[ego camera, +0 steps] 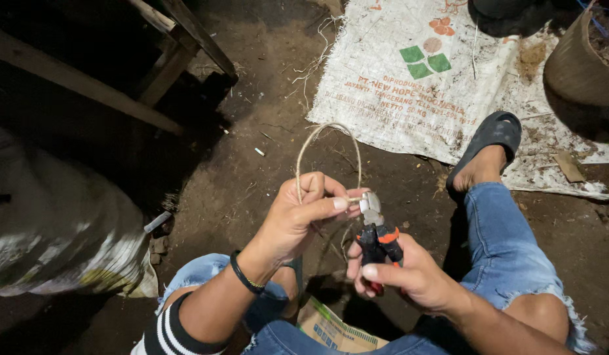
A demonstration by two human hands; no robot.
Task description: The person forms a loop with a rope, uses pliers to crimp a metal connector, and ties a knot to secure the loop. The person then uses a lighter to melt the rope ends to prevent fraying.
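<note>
While the twine loop (327, 154) stands up from the left hand (303, 220), pinched shut on its crossed ends, the pliers (377, 233) in the closed right hand (403, 273) bite just beside the left thumb (331, 205). A slip there could nip skin; a loosened pinch could drop the loop onto the dirt floor (252, 164) beyond.

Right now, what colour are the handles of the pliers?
Black with orange collars on the pliers, clearest in the head view.

The right hand (409, 276) hides the pliers' (377, 233) lower handles; the basket (580, 62) is cut off.
</note>
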